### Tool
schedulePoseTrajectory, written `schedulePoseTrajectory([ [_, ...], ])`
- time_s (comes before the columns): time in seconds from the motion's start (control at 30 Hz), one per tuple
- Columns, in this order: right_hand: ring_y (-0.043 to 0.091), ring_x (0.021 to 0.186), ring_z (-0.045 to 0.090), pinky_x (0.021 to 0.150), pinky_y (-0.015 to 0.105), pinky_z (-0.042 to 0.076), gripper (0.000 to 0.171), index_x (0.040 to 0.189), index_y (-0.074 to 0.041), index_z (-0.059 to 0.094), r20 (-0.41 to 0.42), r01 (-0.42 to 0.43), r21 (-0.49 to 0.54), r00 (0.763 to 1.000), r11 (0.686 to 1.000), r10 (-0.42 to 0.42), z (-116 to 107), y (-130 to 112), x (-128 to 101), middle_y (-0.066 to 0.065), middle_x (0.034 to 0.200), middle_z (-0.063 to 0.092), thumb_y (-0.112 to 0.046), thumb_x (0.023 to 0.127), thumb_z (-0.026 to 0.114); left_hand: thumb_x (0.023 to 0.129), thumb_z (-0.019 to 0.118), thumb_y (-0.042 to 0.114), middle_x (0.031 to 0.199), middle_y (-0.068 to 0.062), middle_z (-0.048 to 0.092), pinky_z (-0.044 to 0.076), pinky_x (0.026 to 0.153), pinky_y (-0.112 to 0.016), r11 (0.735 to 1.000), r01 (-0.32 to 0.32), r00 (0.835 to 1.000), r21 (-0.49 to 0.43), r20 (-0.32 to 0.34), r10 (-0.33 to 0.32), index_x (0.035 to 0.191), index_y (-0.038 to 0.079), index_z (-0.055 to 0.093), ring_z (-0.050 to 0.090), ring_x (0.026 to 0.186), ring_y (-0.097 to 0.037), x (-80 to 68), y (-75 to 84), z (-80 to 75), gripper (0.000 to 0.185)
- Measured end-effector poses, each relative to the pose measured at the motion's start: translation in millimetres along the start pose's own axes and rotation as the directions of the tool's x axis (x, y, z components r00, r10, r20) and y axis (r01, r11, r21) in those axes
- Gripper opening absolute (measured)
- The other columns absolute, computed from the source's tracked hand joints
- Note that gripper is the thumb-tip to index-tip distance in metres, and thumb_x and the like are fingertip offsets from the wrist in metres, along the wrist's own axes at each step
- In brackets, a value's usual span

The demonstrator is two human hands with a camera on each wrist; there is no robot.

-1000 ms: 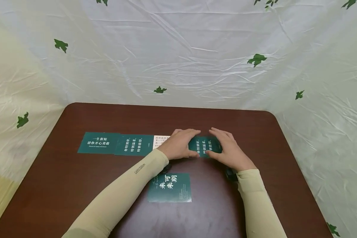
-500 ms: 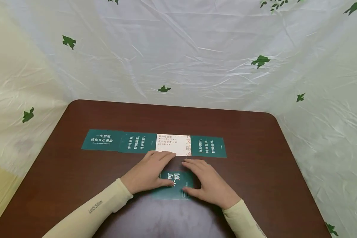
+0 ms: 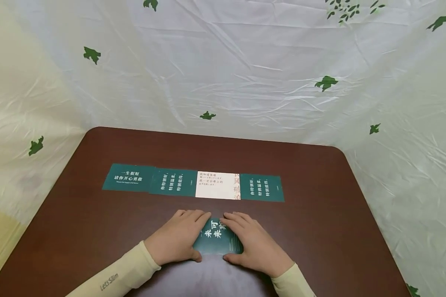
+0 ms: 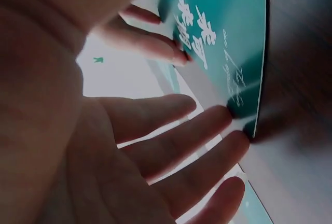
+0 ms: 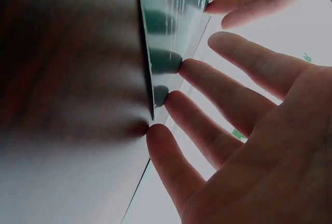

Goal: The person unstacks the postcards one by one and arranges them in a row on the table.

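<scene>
A green card (image 3: 216,243) with large white Chinese characters lies at the near middle of the table, glossy in both wrist views. My left hand (image 3: 176,238) spans its left side, and my right hand (image 3: 258,247) spans its right side. In the head view the fingers overlap the far corners while the thumbs come down by the near edge. The left fingers (image 4: 179,146) reach the card surface with fairly straight tips. Likewise, the right fingers (image 5: 220,97) are extended, their tips at the card's face and edge.
Farther back, a row of cards runs across the brown table (image 3: 308,231): a green one (image 3: 128,183), another green one (image 3: 173,187), a white one (image 3: 217,192) and a green one (image 3: 262,194) at right. White leaf-printed sheeting (image 3: 264,82) encloses the table.
Both hands have come back from the right end of the row toward the near card and settled at its sides. The row's white and right-hand green cards are uncovered.
</scene>
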State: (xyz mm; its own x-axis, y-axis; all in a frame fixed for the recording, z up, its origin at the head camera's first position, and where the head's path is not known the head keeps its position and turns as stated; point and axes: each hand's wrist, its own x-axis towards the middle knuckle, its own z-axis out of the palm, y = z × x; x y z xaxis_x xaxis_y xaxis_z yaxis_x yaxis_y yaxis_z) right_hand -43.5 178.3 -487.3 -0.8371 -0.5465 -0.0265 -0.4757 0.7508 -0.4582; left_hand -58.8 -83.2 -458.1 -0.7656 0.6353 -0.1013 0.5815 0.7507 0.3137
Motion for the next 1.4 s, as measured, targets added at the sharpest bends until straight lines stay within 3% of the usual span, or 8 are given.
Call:
schedulePoseTrajectory([
  [0.13, 0.030, 0.155, 0.045, 0.119, 0.064, 0.046, 0.081, 0.155, -0.016, 0.058, -0.009, 0.009, -0.008, 1.000, 1.000, -0.010, 3.3, -2.0, -2.9, 0.004, 0.164, 0.053, -0.035, 0.084, 0.092, 0.073, 0.100, 0.046, 0.148, -0.009, 0.062, 0.049, 0.113, -0.051, 0.999, 0.023, 1.000, 0.037, -0.011, -0.023, 0.155, 0.003, 0.054, 0.061, 0.135, -0.030, 0.0, 5.9, 7.4, 0.104],
  [0.43, 0.027, 0.154, 0.045, 0.120, 0.060, 0.045, 0.079, 0.154, -0.017, 0.059, -0.028, 0.017, -0.003, 0.999, 1.000, -0.017, 6.6, 1.0, -1.6, 0.002, 0.164, 0.052, -0.033, 0.084, 0.092, 0.072, 0.103, 0.039, 0.136, -0.009, 0.059, 0.054, 0.104, -0.050, 0.997, 0.064, 0.998, -0.045, -0.006, -0.065, 0.152, 0.001, 0.055, 0.058, 0.124, -0.026, 2.1, 4.1, 10.3, 0.101],
  [0.77, 0.026, 0.154, 0.045, 0.119, 0.059, 0.046, 0.080, 0.155, -0.017, 0.058, -0.039, 0.026, -0.013, 0.999, 1.000, -0.026, 9.4, 3.5, -1.8, 0.001, 0.165, 0.052, -0.034, 0.085, 0.092, 0.067, 0.103, 0.046, 0.119, -0.006, 0.059, 0.052, 0.085, -0.040, 0.996, 0.083, 0.996, 0.024, -0.027, -0.083, 0.147, 0.001, 0.061, 0.054, 0.104, -0.020, 1.2, 5.4, 9.8, 0.102],
  [1.13, 0.027, 0.154, 0.045, 0.119, 0.059, 0.046, 0.081, 0.156, -0.016, 0.058, -0.045, 0.022, -0.011, 0.999, 1.000, -0.022, 9.1, 6.2, -3.2, 0.001, 0.165, 0.052, -0.036, 0.085, 0.092, 0.065, 0.106, 0.036, 0.106, -0.002, 0.050, 0.046, 0.076, -0.031, 0.996, 0.083, 0.995, -0.022, -0.055, -0.084, 0.143, 0.004, 0.061, 0.044, 0.092, -0.015, 1.9, 8.0, 12.2, 0.095],
  [1.4, 0.027, 0.154, 0.045, 0.119, 0.060, 0.046, 0.080, 0.155, -0.015, 0.058, -0.033, 0.008, 0.005, 0.999, 1.000, -0.008, 7.9, 5.6, -2.1, 0.002, 0.165, 0.052, -0.036, 0.086, 0.092, 0.061, 0.107, 0.033, 0.106, -0.002, 0.049, 0.047, 0.078, -0.033, 0.996, 0.085, 0.993, -0.039, -0.084, -0.088, 0.140, 0.006, 0.062, 0.046, 0.094, -0.017, 1.8, 7.4, 11.1, 0.095],
])
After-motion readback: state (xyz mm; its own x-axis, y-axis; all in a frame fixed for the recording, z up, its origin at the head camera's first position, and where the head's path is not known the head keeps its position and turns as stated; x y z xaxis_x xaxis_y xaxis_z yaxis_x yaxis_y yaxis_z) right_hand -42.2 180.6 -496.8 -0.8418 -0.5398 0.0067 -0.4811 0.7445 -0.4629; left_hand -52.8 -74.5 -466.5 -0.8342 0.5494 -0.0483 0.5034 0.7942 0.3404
